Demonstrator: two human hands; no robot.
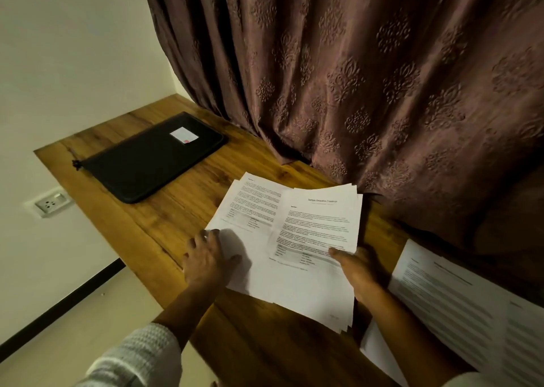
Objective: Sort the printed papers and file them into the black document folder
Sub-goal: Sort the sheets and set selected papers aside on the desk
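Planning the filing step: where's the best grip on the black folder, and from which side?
Probably the near long edge of the black folder, approached from the person's side. It lies flat and closed on the table, so the grip must slide under an edge; its far end sits by the curtain. Left hand is nearer; right hand holds the papers.

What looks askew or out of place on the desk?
The paper stack is fanned, with its edges misaligned. The left hand presses its left sheet and the right hand pinches the rest. More printed sheets lie apart at right. The black folder lies closed, far left. No damage visible.
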